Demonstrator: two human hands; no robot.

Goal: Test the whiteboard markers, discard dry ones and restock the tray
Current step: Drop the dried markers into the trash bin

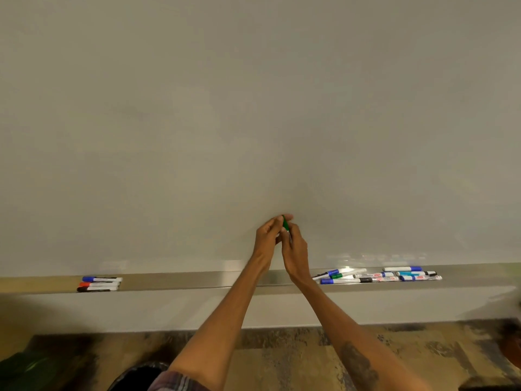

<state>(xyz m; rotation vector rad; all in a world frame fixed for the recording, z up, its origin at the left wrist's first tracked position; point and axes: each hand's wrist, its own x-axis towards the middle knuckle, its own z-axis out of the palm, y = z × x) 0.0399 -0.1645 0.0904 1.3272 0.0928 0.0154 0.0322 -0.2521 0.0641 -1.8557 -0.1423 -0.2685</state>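
Both hands meet in front of the whiteboard [253,108], just above the marker tray [197,282]. My left hand [267,238] and my right hand [294,249] both grip a green marker [285,223] held upright between them; most of it is hidden by the fingers. Three markers with blue, red and black caps [99,283] lie together at the tray's left end. A loose pile of several markers [377,276], blue, green and black capped, lies on the tray to the right of my hands.
Below the tray runs a pale wall band, then a patterned brown floor [282,354]. A black bin with a liner [138,376] stands at the bottom left of centre, beside a dark green object [31,371].
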